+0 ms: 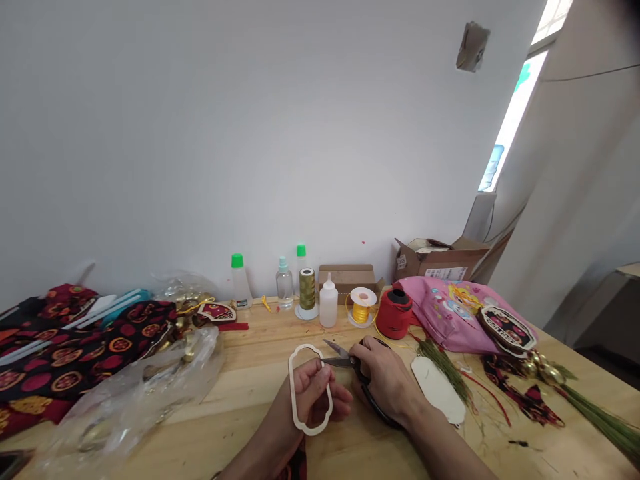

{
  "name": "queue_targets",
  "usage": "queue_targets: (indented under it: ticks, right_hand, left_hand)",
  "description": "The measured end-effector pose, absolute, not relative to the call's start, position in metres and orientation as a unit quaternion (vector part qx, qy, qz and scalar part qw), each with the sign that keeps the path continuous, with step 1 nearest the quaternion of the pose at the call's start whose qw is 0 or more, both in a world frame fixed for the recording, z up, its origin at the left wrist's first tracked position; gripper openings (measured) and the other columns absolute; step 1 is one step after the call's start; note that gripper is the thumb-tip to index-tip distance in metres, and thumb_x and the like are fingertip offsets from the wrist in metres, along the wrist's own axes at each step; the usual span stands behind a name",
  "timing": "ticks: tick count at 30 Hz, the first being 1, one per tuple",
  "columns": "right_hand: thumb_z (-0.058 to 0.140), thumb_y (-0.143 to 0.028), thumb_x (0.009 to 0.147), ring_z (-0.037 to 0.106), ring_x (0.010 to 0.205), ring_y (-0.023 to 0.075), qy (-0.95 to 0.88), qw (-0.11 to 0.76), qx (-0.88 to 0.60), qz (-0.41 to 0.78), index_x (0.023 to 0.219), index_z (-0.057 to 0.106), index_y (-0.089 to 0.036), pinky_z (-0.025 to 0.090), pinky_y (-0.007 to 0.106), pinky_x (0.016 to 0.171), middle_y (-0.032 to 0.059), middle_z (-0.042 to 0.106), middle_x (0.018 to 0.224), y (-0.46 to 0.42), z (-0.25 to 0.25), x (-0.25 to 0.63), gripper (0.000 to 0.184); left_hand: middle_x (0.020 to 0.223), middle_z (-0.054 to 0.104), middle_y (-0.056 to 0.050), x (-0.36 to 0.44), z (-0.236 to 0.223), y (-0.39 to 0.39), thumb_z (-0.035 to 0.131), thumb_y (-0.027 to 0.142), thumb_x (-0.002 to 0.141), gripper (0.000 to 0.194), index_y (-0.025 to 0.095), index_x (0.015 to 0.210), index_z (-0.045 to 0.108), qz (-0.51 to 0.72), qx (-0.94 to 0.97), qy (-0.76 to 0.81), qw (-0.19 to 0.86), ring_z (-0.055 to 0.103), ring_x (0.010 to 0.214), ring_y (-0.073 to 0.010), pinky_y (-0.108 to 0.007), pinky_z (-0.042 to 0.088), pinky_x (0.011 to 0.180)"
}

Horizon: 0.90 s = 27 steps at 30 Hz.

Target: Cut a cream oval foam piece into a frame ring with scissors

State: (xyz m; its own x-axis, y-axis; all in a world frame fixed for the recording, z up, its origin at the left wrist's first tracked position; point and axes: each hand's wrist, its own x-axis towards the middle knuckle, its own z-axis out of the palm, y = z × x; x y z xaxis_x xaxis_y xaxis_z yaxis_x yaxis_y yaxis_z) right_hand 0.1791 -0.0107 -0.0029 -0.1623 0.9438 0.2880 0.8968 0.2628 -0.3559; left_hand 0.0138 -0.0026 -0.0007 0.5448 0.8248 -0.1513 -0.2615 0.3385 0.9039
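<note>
My left hand (313, 393) is closed on a pale wooden frame ring (296, 400), holding it just above the wooden table (250, 373). My right hand (387, 380) grips black-handled scissors (345, 360). Their blades are slightly apart and point left at the upper part of the ring, near my left fingertips. A flat pale wooden piece (440, 390) lies to the right of my right hand.
Along the wall stand several small bottles (285, 283), a gold thread cone (307, 290), a yellow cord spool (363, 305) and a red spool (395, 312). Patterned red-black fabric (75, 353) and a plastic bag (140, 393) lie left. Pink cloth (450, 313), cardboard boxes (440, 260) and green fibres (595, 413) lie right.
</note>
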Motion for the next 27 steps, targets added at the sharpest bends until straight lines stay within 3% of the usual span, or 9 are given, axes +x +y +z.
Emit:
queue_targets:
  ticks: [10,16,20,27]
  right_hand:
    - [0.048,-0.01,0.06,0.039,0.061,0.0107,-0.769,0.198,-0.605,0.054,0.071,0.05,-0.02,0.023,0.019,0.051,-0.0014,0.044,0.071,-0.007,-0.005,0.18,0.015]
    - [0.05,-0.014,0.062,0.042,0.061,0.0118,-0.679,0.234,-0.695,0.034,0.077,0.052,-0.02,0.025,0.02,0.053,-0.0003,0.044,0.071,-0.001,-0.01,0.191,0.017]
    - [0.049,-0.009,0.058,0.04,0.061,0.0111,-0.724,0.258,-0.638,0.037,0.074,0.051,-0.02,0.025,0.019,0.052,-0.0013,0.043,0.072,-0.006,-0.008,0.185,0.019]
    - [0.048,-0.008,0.059,0.038,0.063,0.0109,-0.779,0.212,-0.59,0.032,0.075,0.051,-0.021,0.023,0.019,0.052,-0.0015,0.043,0.073,-0.011,-0.003,0.181,0.021]
  left_hand:
    - [0.051,0.065,-0.004,0.012,-0.001,0.0,0.06,0.034,0.067,0.025,0.016,0.061,0.044,0.329,0.423,0.312,0.785,0.055,0.039,-0.0094,-0.02,0.042,0.043]
    - [0.051,0.066,-0.005,0.017,0.002,-0.007,0.06,0.035,0.067,0.025,0.015,0.06,0.047,0.307,0.412,0.271,0.814,0.058,0.041,-0.0117,-0.021,0.043,0.044]
    - [0.055,0.065,-0.002,0.013,0.004,-0.002,0.057,0.031,0.071,0.019,0.016,0.064,0.047,0.356,0.39,0.29,0.798,0.057,0.044,-0.0096,-0.02,0.042,0.047]
    - [0.055,0.065,-0.004,0.01,0.003,-0.001,0.057,0.032,0.07,0.022,0.015,0.064,0.046,0.343,0.431,0.307,0.776,0.056,0.041,-0.0092,-0.02,0.041,0.046]
